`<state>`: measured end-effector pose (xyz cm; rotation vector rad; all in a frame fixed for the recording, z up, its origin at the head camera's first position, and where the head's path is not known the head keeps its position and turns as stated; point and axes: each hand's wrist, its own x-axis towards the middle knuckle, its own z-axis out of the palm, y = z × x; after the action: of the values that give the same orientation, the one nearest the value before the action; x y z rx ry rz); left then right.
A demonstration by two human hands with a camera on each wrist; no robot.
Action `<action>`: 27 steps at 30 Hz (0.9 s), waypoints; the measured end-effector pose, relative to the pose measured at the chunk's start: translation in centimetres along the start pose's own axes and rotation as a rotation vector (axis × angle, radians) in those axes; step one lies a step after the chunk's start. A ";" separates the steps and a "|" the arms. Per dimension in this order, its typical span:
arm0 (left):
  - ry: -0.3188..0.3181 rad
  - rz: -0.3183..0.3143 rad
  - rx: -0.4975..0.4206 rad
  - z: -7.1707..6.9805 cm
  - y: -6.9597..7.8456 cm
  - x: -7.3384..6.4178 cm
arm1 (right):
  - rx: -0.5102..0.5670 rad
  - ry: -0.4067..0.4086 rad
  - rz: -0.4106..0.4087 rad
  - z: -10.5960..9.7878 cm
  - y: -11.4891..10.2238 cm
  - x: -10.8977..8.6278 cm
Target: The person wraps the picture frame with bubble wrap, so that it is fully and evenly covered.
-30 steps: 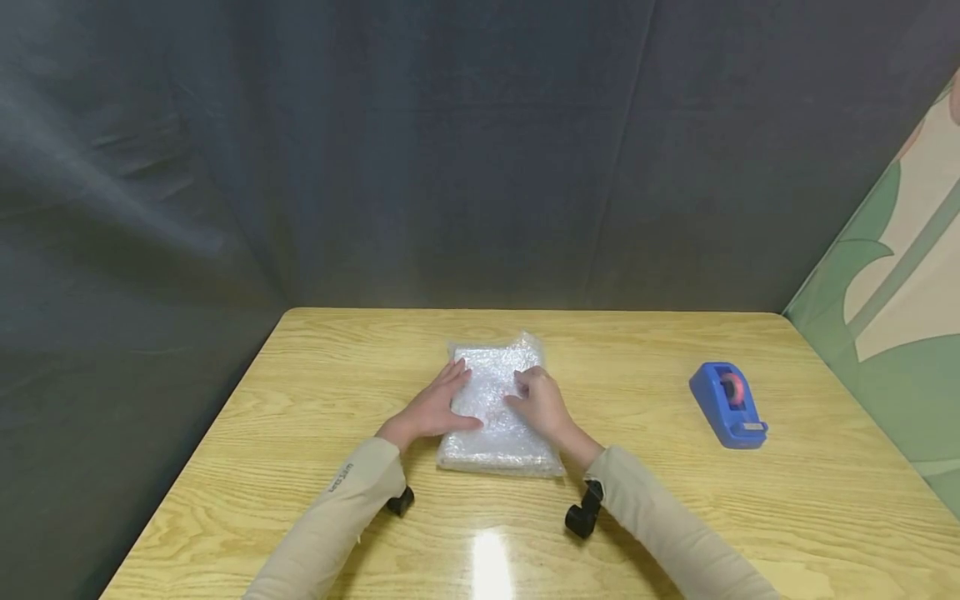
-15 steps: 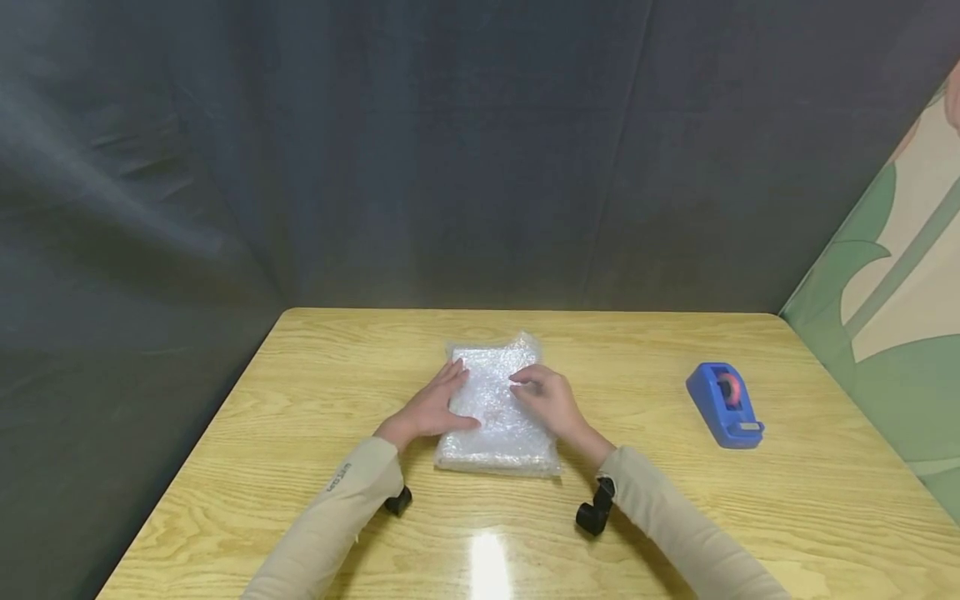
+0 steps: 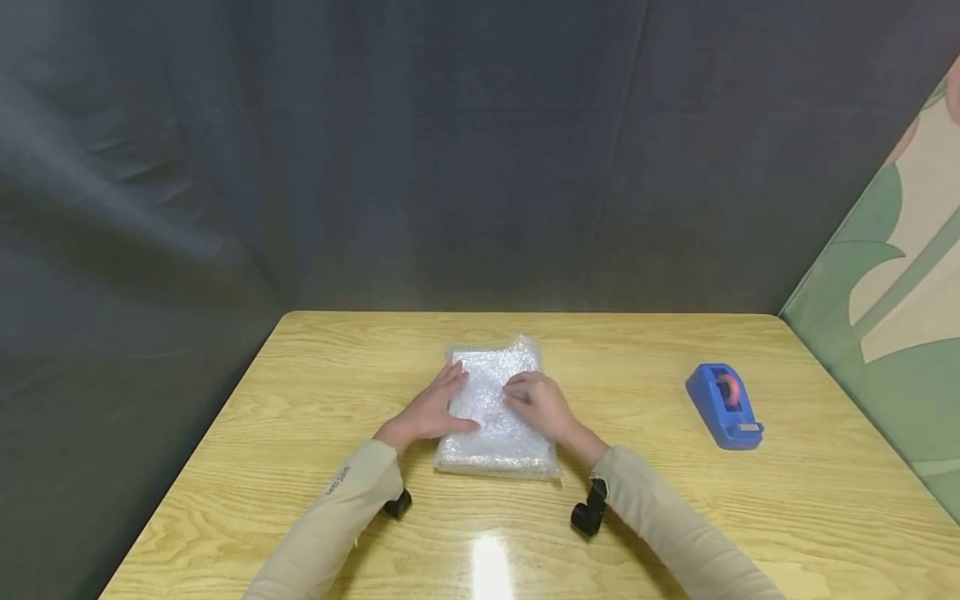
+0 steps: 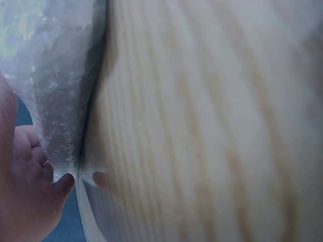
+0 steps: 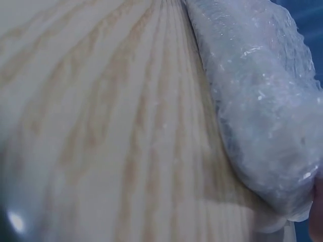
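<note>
A flat rectangular package in clear bubble wrap [image 3: 480,454] lies in the middle of the wooden table. My left hand [image 3: 431,408] rests on its left side, fingers straight and thumb spread across the top. On the right half of the package is my right hand [image 3: 543,404], its fingers bent and bunched with the thumb at the wrap's surface. Whether they pinch the wrap is too small to tell. The left wrist view has the wrapped side [image 4: 58,75] close up. In the right wrist view the package's rounded edge [image 5: 262,111] shows, with only a sliver of skin at the right border.
A blue tape dispenser [image 3: 723,408] with a pink roll stands on the right part of the wooden table [image 3: 322,358]. A dark curtain [image 3: 450,167] hangs behind, and a patterned green-and-beige panel [image 3: 900,350] is at the right. Black wrist cameras [image 3: 587,518] hang under both sleeves.
My right hand has made small shifts over the wrap, first away to the right with fingers parted, then back left with fingertips closer together. My left hand and the package stay in place.
</note>
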<state>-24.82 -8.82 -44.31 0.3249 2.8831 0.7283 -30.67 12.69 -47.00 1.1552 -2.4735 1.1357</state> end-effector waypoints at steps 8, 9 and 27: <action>-0.012 0.003 -0.015 -0.2 0.2 -0.1 | -0.100 -0.024 -0.031 -0.1 -0.2 0.1; -0.010 0.005 -0.016 -0.2 0.2 -0.2 | -0.098 -0.030 -0.024 -0.1 -0.2 0.1; -0.004 0.003 -0.013 -0.3 0.5 -0.4 | -0.104 -0.092 0.083 -0.2 -0.7 -0.2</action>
<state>-24.45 -8.59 -43.77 0.3294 2.8730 0.7462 -30.05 12.68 -46.53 1.1095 -2.6382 0.9821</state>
